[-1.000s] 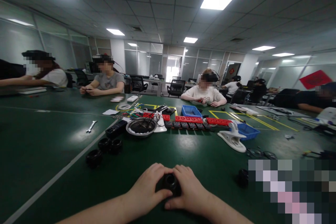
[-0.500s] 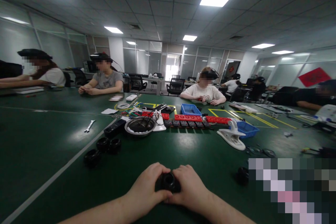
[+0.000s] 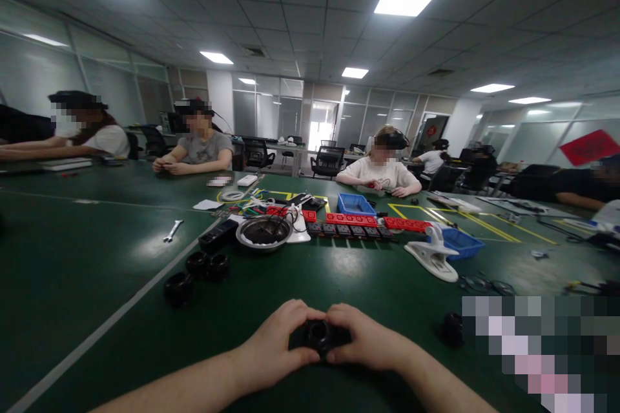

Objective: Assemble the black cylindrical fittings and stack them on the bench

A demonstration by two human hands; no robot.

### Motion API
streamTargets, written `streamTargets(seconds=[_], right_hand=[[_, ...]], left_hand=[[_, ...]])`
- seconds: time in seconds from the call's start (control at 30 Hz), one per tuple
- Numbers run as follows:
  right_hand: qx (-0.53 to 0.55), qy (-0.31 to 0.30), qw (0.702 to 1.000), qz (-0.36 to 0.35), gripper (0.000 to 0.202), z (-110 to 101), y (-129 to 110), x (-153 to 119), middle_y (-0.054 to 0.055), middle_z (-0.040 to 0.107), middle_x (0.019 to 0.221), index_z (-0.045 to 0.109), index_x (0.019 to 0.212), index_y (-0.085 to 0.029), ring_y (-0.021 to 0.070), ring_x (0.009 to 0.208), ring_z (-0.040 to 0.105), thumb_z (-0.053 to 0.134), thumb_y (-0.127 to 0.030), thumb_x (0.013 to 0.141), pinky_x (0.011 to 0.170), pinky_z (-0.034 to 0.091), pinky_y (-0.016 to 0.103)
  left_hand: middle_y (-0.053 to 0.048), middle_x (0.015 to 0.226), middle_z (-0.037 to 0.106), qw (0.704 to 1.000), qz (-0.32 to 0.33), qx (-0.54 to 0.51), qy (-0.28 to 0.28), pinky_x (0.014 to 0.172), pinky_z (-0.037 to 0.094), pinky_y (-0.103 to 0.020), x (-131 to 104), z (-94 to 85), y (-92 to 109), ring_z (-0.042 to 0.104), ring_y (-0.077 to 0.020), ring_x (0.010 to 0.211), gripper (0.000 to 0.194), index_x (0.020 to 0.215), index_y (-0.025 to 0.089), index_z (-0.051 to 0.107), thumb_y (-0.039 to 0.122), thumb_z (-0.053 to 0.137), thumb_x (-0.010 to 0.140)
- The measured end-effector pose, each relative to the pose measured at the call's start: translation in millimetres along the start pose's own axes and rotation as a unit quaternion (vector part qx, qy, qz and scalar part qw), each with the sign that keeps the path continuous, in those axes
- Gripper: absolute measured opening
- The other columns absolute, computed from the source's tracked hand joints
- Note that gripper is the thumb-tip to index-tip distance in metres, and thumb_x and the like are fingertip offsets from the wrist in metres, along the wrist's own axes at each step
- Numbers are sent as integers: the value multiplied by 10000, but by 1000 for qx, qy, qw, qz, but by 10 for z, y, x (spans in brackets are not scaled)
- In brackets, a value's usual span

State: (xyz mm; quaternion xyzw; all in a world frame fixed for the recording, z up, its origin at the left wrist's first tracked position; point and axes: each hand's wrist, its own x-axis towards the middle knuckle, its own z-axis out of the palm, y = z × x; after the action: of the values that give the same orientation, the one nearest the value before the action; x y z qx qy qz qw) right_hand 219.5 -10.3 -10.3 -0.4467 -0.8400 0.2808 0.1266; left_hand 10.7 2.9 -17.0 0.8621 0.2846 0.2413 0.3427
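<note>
Left hand (image 3: 278,343) curls thumb and fingers around the side of a round black part with a hole in its top (image 3: 318,334); the right hand (image 3: 365,341) comes from the opposite side, its fingertips at the edge, but I cannot tell whether they press. The part is between both hands, low over the green table (image 3: 271,281); its underside is hidden. I judge it stiff and rather light, not very fragile. Its surface seems smooth, like the glossy similar black parts (image 3: 178,288) at left, so it may slip. The outer wall, on two opposite sides, should give the surest hold.
</note>
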Motion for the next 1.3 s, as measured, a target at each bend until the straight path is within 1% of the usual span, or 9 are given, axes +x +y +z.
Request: streamTargets(seconds=[0.13, 0.27, 0.37, 0.47, 0.57, 0.67, 0.97, 1.17, 1.3], right_hand=[[-16, 25, 1000, 10, 260, 52, -10, 18, -21, 541, 775, 592, 782, -171, 150, 752, 478, 737, -289, 600, 647, 341, 232], [-70, 64, 993, 70, 364, 188, -85, 45, -20, 539, 693, 567, 734, -170, 141, 650, 463, 731, -443, 557, 570, 302, 232], [-141, 125, 976, 110, 346, 294, -155, 61, -5, 547, 656, 543, 681, -171, 156, 643, 462, 670, -485, 610, 615, 298, 272], [-171, 152, 967, 115, 350, 328, -184, 63, 13, 566, 709, 538, 705, -175, 182, 697, 472, 653, -494, 621, 655, 299, 300], [-148, 137, 976, 85, 460, 286, -157, 49, 29, 567, 835, 549, 838, -183, 204, 776, 475, 668, -544, 578, 676, 314, 304], [-105, 95, 989, 41, 553, 213, -108, 33, 27, 545, 916, 534, 974, -203, 206, 841, 469, 703, -518, 552, 716, 330, 303], [-45, 13, 999, -3, 538, 57, -54, -10, 20, 527, 925, 553, 1032, -222, 207, 865, 462, 704, -473, 581, 773, 340, 333], [-27, -17, 999, -31, 378, 28, 19, 11, -3, 534, 870, 612, 946, -214, 177, 834, 467, 703, -382, 620, 730, 360, 281], [-31, 11, 999, -26, 349, 71, 17, 40, -18, 542, 790, 611, 834, -184, 154, 774, 479, 729, -398, 586, 670, 351, 246]], left_hand=[[0, 951, 553, 1000, -6, 16, 13, 788, 392, -273, 1, 7, 16, 507, -183, 906, 441, 1048, 253, 550, 151, 705, 648], [-15, 932, 550, 997, -49, 34, 42, 761, 404, -279, -3, 55, 50, 513, -192, 879, 414, 981, 203, 560, 200, 737, 607], [-29, 932, 547, 989, -101, 71, 83, 780, 398, -309, -7, 89, 89, 505, -210, 888, 385, 943, 177, 549, 185, 722, 600], [-39, 938, 542, 985, -105, 97, 92, 802, 387, -334, -18, 92, 125, 496, -219, 898, 366, 950, 171, 538, 180, 692, 618], [-38, 952, 538, 991, -67, 90, 76, 822, 381, -335, -31, 52, 153, 488, -214, 908, 343, 974, 188, 525, 177, 649, 654], [-35, 978, 531, 995, -29, 73, 56, 837, 380, -332, -37, -1, 168, 481, -209, 925, 338, 1003, 216, 509, 168, 603, 682], [-16, 965, 571, 998, 33, 58, 10, 825, 391, -307, -29, -60, 129, 500, -198, 913, 383, 1032, 238, 523, 176, 623, 667], [-3, 1018, 588, 997, 30, 67, 5, 885, 348, -337, -29, -44, 102, 468, -221, 999, 435, 1058, 266, 543, 208, 683, 650], [-3, 1003, 582, 998, 3, 56, 9, 860, 364, -328, -34, -9, 107, 486, -215, 969, 436, 1036, 264, 553, 185, 700, 633]])
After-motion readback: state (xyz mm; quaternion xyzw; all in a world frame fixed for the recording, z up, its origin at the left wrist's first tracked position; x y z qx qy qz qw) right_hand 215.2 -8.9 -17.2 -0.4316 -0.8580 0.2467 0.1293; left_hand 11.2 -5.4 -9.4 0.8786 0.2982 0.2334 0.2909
